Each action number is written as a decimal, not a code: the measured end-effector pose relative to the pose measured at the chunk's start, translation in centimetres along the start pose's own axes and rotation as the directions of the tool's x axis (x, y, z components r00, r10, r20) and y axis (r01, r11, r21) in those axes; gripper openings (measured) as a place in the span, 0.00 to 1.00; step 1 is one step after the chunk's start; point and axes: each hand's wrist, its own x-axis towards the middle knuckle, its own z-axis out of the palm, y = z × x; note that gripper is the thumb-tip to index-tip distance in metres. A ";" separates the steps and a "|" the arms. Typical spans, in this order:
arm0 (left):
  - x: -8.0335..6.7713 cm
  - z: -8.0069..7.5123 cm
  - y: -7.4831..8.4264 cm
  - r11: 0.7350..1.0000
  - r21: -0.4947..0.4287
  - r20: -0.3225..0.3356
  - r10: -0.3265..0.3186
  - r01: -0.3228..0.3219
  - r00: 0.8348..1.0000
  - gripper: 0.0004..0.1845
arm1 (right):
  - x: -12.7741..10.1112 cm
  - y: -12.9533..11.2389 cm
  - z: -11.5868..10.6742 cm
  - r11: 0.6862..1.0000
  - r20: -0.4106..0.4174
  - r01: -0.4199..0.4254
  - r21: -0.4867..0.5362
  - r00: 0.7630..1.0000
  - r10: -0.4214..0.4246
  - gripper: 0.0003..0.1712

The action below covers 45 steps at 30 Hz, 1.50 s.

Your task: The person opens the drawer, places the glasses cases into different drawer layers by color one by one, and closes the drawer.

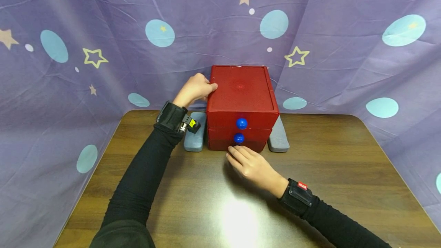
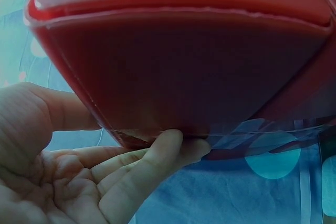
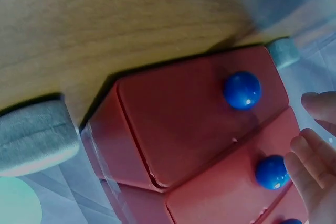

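A small red drawer box (image 1: 241, 98) with blue ball knobs (image 1: 241, 123) is sat upright at the table's back edge, drawers all shut

Bright overhead glare on table (image 1: 237, 217); wrist views blurred, blue-tinted.

Dark wooden table (image 1: 327, 171), red drawer box (image 1: 241, 95) between two grey blocks (image 1: 194, 141)

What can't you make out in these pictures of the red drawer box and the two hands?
- Head view: the lowest knob of the red drawer box is hidden behind the right hand.
- Right wrist view: that knob is cut off by the bottom edge.
- Left wrist view: the left hand grips the box's edge; drawers unseen.
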 end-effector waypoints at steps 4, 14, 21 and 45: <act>0.0 0.0 0.0 1.000 0.006 0.001 -0.006 0.006 1.000 0.23 | -0.4 -0.2 0.3 1.000 0.065 -0.005 -0.010 0.998 0.006 0.23; -0.1 0.0 0.0 1.000 -0.013 0.004 0.000 0.000 1.000 0.24 | -0.6 0.3 1.1 0.999 0.240 -0.040 -0.007 0.970 0.040 0.20; 0.1 -0.1 -0.2 1.000 -0.009 0.003 0.016 -0.016 1.000 0.26 | -0.7 0.6 2.2 0.999 0.275 0.029 -0.038 0.961 -0.017 0.17; 0.0 0.0 -0.2 1.000 -0.019 -0.004 0.017 -0.017 1.000 0.24 | -0.5 1.0 3.8 0.988 0.259 0.074 -0.133 0.965 -0.038 0.14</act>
